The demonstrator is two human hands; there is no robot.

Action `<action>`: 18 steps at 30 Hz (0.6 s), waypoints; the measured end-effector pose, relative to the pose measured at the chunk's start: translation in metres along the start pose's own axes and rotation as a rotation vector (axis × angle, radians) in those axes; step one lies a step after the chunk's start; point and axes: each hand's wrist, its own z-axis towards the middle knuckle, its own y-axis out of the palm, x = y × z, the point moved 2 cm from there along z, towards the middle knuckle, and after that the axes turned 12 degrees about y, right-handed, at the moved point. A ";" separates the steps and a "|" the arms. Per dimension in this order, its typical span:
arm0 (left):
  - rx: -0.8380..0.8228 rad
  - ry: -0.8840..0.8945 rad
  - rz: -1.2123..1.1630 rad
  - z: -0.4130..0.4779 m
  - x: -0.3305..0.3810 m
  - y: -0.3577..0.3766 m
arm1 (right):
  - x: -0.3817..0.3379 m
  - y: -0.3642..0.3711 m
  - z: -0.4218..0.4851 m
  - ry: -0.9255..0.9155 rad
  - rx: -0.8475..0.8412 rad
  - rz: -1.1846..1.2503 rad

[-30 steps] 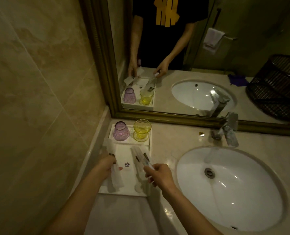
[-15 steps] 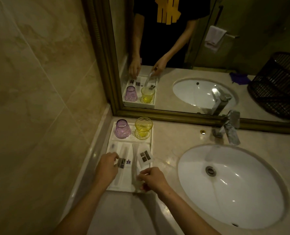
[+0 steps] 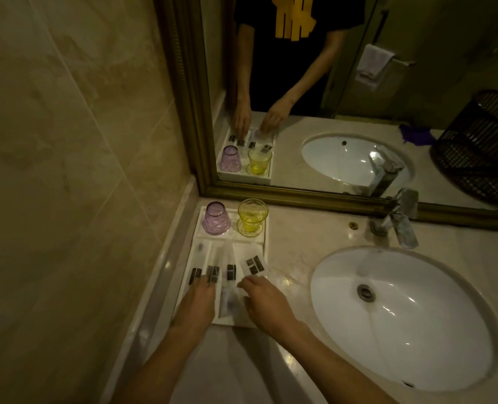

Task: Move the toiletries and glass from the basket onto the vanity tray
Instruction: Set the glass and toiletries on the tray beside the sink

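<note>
A: Report the surface; reference all positions to the vanity tray.

B: The vanity tray is white, set on a beige marble desk in the corner formed by the tiled wall and the framed mirror; the oval sink lies right of the tray; the tap stands beyond the sink against the mirror frame.

A: Tray contents?

B: Far compartment: a purple glass inverted, a yellow glass upright just beside it; near compartment: clear toiletry sachets with dark labels, laid side by side lengthwise.

A: Hands?

B: Left hand rests palm down over the near-left part of the tray, grip open, fingertips touching the sachets; right hand at the near-right edge of the tray, fingers curled loosely onto a sachet, nothing lifted; whether it pinches the sachet cannot be told.

A: Basket?

B: A dark wire basket shows only as a mirror reflection, well apart from the tray to the right; a towel on a rail is also reflected.
</note>
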 end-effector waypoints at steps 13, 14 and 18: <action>-0.035 0.024 -0.149 -0.037 -0.004 0.009 | 0.001 0.028 0.039 -0.151 -0.125 -0.276; -0.003 0.066 -0.150 -0.039 -0.001 0.009 | 0.002 0.026 0.040 -0.133 -0.101 -0.224; 0.053 0.288 -0.212 -0.040 0.019 -0.003 | 0.013 0.015 0.055 -0.071 0.011 -0.234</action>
